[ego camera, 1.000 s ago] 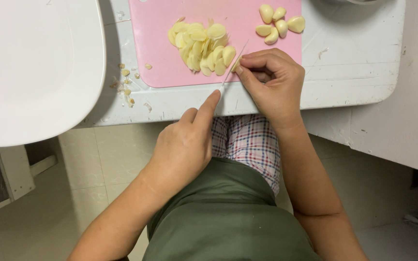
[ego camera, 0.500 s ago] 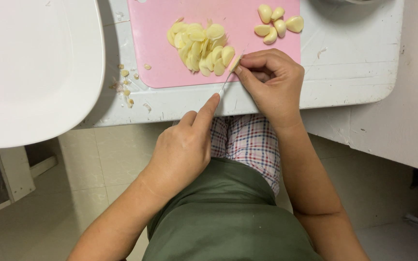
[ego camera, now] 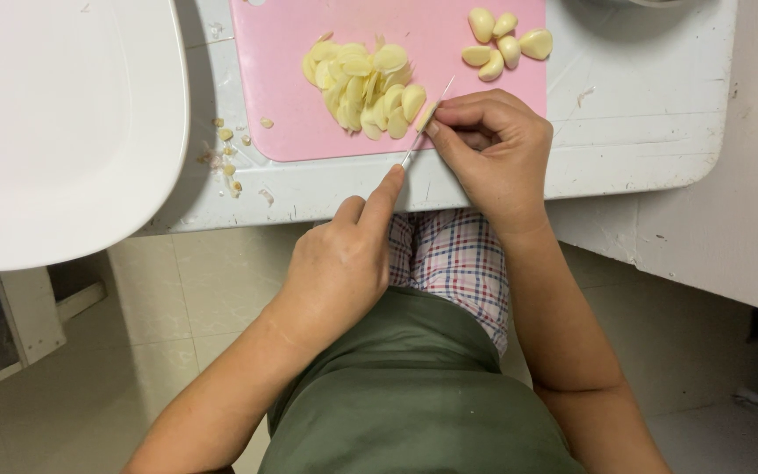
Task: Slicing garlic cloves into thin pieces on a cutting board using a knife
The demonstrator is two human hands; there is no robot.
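Almost nothing has shifted since the earlier frame: the garlic clove (ego camera: 427,115) still sits at the pink cutting board's (ego camera: 282,79) lower edge, pinched under the curled right hand (ego camera: 493,154). Left hand (ego camera: 339,268) grips the knife (ego camera: 423,132), forefinger along its spine, blade running diagonally up-right against the clove, beside the sliced pile (ego camera: 363,88).

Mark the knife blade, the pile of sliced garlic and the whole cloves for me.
knife blade (ego camera: 420,140), head view, on the thin steel edge.
sliced garlic pile (ego camera: 363,88), head view, middle of the heap.
whole cloves (ego camera: 506,44), head view, on the centre clove.
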